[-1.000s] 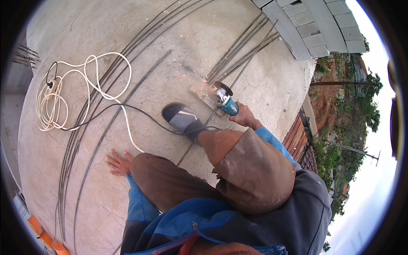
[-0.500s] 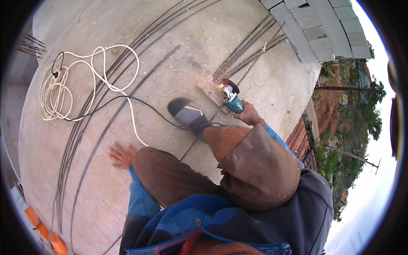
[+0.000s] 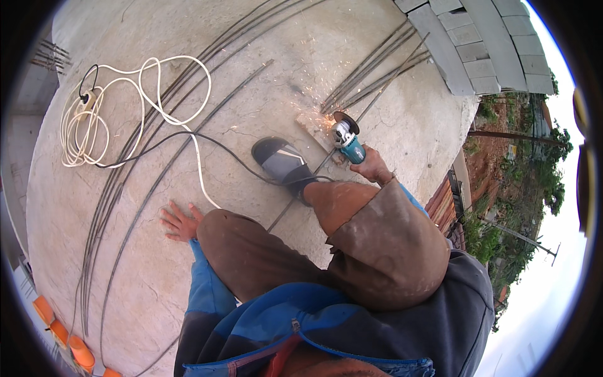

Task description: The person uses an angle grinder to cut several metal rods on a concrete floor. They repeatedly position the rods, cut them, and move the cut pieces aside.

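A pale concrete slab point(image 3: 154, 283) is filling most of the view, with grey concrete blocks point(image 3: 483, 68) standing at upper right. A long, thin steel rebar rod point(image 3: 282, 215) is running diagonally past a dark shoe point(image 3: 276, 158), probably stiff but springy along its length. Just right of the shoe, a teal angle grinder point(image 3: 349, 143) is pointing away from the wearer. The right hand point(image 3: 375, 167) is wrapping its rear body, likely the best hold, the tool looking rigid and head-heavy. The left hand point(image 3: 182, 224) is resting on the slab, fingers spread, holding nothing. Orange sparks point(image 3: 330, 120) are flying beside the disc.
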Demonstrator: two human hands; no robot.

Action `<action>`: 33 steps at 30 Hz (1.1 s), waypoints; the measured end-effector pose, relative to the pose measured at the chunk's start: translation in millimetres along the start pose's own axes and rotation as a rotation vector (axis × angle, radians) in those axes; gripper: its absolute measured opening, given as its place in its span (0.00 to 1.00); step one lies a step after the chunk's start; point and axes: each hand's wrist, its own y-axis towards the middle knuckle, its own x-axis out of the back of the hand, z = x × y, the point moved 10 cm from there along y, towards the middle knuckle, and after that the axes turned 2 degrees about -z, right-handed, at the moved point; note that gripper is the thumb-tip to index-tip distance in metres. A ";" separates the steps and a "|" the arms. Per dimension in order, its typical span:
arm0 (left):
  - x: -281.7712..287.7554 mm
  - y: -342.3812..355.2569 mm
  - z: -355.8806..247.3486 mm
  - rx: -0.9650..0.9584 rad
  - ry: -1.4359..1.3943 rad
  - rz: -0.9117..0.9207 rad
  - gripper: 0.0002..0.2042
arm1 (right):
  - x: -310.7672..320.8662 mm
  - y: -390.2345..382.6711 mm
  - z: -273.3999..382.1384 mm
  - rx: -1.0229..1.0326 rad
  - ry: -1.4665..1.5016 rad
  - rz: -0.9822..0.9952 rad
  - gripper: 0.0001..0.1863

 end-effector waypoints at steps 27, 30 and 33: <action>11.4 -1.7 -8.1 -0.029 -0.055 -0.015 0.40 | -5.7 7.3 -5.3 0.028 0.076 -0.009 0.35; 13.7 -3.1 -6.3 -0.030 -0.065 -0.019 0.40 | -7.0 11.0 -3.7 0.044 0.067 -0.008 0.34; 12.2 -4.0 -7.6 -0.029 -0.085 0.000 0.40 | -6.0 13.4 -6.5 0.054 0.056 -0.014 0.34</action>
